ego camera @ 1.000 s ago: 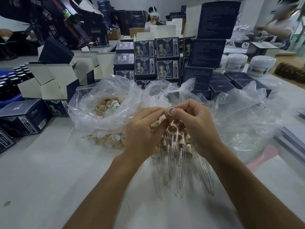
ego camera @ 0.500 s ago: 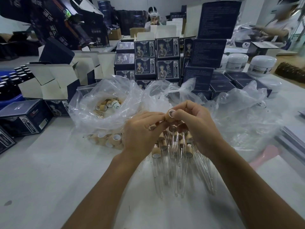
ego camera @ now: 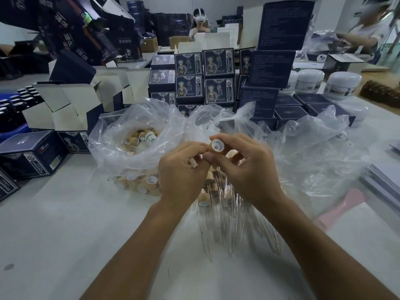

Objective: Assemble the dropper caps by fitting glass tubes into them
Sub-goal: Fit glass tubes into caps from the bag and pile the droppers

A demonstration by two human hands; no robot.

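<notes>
Head view, frame centre: the right hand (ego camera: 244, 169) pinches a tan wood-look dropper cap with a white insert (ego camera: 217, 146), open end toward the camera; the left hand (ego camera: 184, 172) is curled against it, and whether it holds a tube I cannot tell. Below lie clear glass tubes (ego camera: 229, 224); forcing one in off-axis could snap it.

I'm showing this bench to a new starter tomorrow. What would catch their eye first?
Probably the two hands at the centre: the right hand and left hand hold one wooden cap between them, its white inside facing the camera. Just below lies a row of finished droppers on the white table. To the left sits a clear bag of loose caps.
</notes>
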